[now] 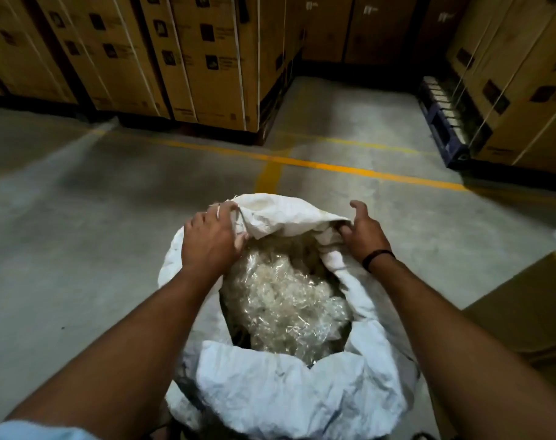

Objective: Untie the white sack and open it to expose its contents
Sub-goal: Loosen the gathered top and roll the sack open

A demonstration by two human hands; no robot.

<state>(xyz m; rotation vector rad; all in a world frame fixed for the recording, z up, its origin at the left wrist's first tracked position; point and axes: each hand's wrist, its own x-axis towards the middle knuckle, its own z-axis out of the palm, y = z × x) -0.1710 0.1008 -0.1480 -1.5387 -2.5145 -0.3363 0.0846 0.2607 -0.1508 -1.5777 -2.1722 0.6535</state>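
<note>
The white sack (283, 395) stands on the concrete floor right in front of me, its mouth spread wide. Inside lies a crumpled heap of clear plastic wrap (286, 300). My left hand (211, 241) grips the far left part of the sack's rim, fingers curled into the cloth. My right hand (360, 231) holds the far right part of the rim, thumb raised, a dark band on its wrist. The far edge of the sack is stretched between both hands. No tie or string is visible.
Tall strapped cardboard cartons (188, 58) line the back and the right (524, 77) on dark pallets (441, 128). A yellow floor line (334, 166) runs across beyond the sack. A brown carton (524, 306) stands close at my right.
</note>
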